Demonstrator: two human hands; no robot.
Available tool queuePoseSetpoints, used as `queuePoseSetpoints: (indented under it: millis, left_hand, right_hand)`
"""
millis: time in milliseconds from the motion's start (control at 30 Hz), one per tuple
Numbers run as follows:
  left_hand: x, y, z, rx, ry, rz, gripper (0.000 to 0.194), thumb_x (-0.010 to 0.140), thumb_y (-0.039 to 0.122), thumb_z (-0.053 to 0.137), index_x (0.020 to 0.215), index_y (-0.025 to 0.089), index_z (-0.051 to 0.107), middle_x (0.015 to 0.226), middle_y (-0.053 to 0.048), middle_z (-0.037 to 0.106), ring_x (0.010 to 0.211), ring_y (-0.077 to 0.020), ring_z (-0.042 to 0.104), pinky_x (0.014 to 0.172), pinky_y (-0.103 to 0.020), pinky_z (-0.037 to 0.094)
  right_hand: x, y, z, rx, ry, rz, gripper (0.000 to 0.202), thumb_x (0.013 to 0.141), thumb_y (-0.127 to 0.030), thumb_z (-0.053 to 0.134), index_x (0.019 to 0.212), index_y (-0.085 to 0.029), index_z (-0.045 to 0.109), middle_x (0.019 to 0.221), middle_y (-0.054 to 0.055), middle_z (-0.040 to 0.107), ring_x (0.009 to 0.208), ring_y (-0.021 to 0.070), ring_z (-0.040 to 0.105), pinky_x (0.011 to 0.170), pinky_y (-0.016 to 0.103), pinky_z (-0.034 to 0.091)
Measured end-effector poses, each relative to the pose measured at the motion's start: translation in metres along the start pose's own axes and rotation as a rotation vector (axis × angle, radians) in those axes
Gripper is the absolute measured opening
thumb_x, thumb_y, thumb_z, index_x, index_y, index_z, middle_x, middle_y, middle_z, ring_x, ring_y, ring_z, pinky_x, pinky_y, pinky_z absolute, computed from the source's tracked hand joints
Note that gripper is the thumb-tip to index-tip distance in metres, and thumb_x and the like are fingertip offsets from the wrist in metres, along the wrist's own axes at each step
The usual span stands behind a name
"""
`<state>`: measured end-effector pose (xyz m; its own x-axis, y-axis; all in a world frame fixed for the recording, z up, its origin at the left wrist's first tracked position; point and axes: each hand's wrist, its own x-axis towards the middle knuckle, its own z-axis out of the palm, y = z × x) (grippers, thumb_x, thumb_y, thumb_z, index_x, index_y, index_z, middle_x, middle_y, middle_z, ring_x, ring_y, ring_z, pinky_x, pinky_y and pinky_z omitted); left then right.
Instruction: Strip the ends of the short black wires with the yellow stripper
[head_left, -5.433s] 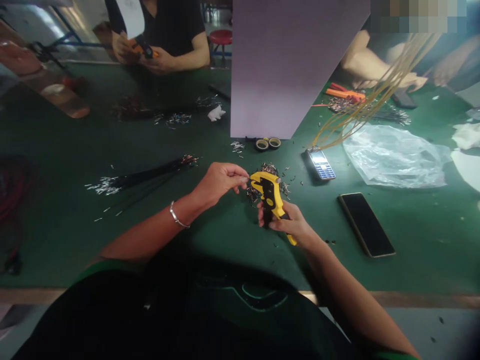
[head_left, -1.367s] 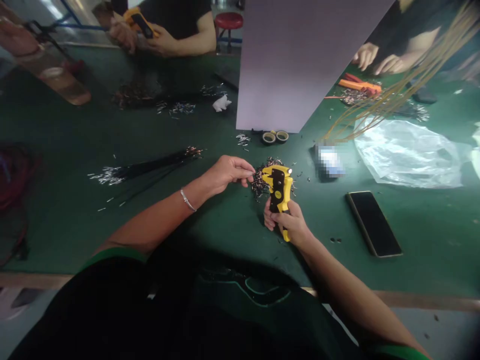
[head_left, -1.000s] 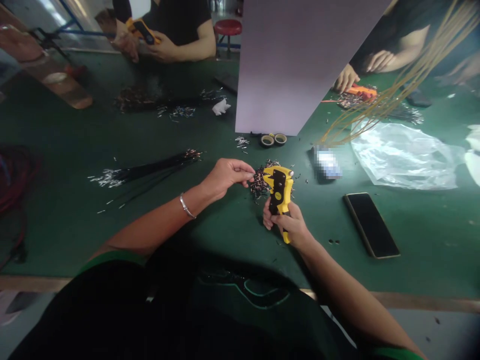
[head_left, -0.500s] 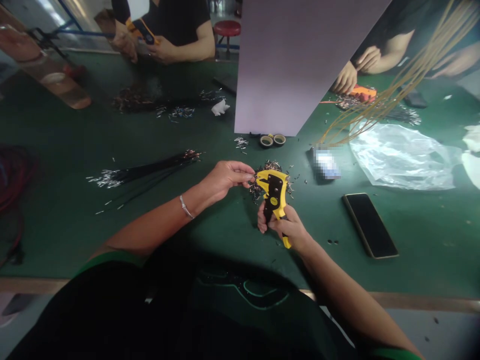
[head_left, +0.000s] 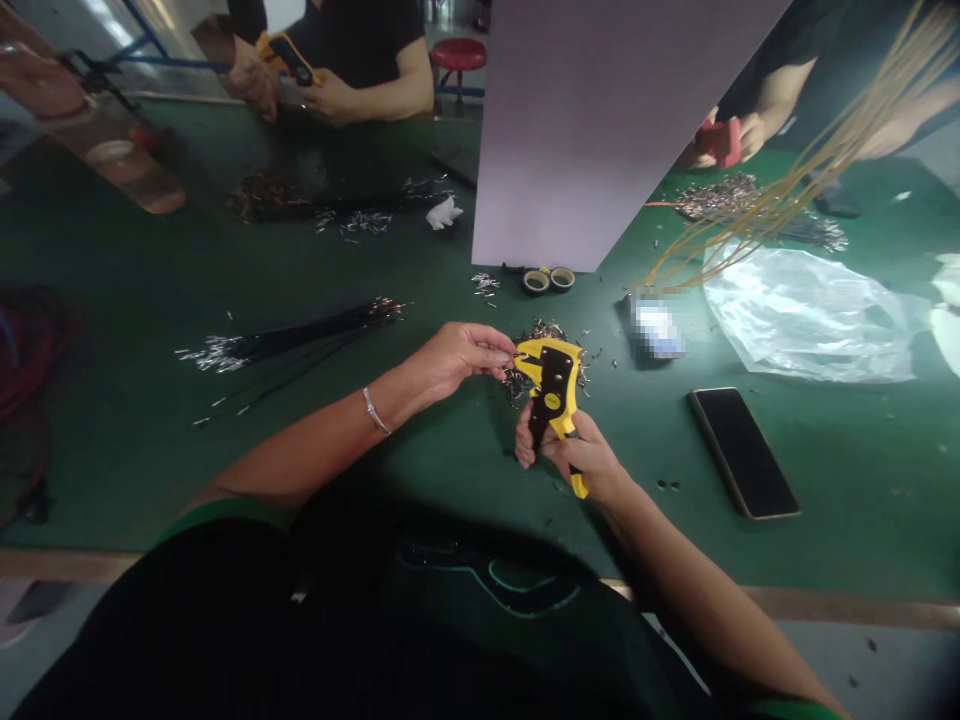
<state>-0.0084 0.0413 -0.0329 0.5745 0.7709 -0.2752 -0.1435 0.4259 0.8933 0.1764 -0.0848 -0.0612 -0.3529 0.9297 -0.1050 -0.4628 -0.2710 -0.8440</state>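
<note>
Green surface [head_left: 862, 480] spreads before us, its near edge just in front. On our left hand [head_left: 454, 360] the fingers are pressed together at the nose of a yellow-and-black wire stripper [head_left: 555, 380]; what they pinch is too small to tell. With our right hand [head_left: 581, 455] we wrap its handles, mid-surface. Beneath the tool lie wire clippings [head_left: 546, 329]. Toward the left edge we see bundled black wires [head_left: 315, 335]; toward the right edge, a smartphone [head_left: 744, 452]. At the far edge, a co-worker's hand [head_left: 334, 100] steadies another tool [head_left: 289, 60].
</note>
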Motion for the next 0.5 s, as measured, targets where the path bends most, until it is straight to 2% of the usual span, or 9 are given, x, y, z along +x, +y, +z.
queuePoseSetpoints:
  millis: [233, 500]
  left_hand:
    - [0.0024, -0.0001, -0.0046, -0.007, -0.058, -0.037, 0.013, 0.068, 0.012, 0.078, 0.080, 0.013, 0.074, 0.072, -0.005, 0.073, 0.064, -0.0126, 0.067, 0.071, -0.030, 0.053]
    - [0.0010, 0.0030, -0.0017, -0.008, -0.037, -0.068, 0.010, 0.067, 0.009, 0.077, 0.076, 0.013, 0.073, 0.068, -0.005, 0.071, 0.063, -0.0125, 0.065, 0.072, -0.031, 0.053]
  right_hand:
    - [-0.0005, 0.0016, 0.0004, 0.024, -0.002, 0.002, 0.029, 0.063, -0.011, 0.065, 0.092, -0.016, 0.063, 0.070, 0.001, 0.063, 0.059, 0.0165, 0.057, 0.055, 0.035, 0.050]
    - [-0.0022, 0.0024, 0.0012, 0.003, -0.001, -0.006, 0.026, 0.067, -0.011, 0.067, 0.092, -0.016, 0.062, 0.067, 0.000, 0.063, 0.055, 0.0154, 0.056, 0.053, 0.034, 0.050]
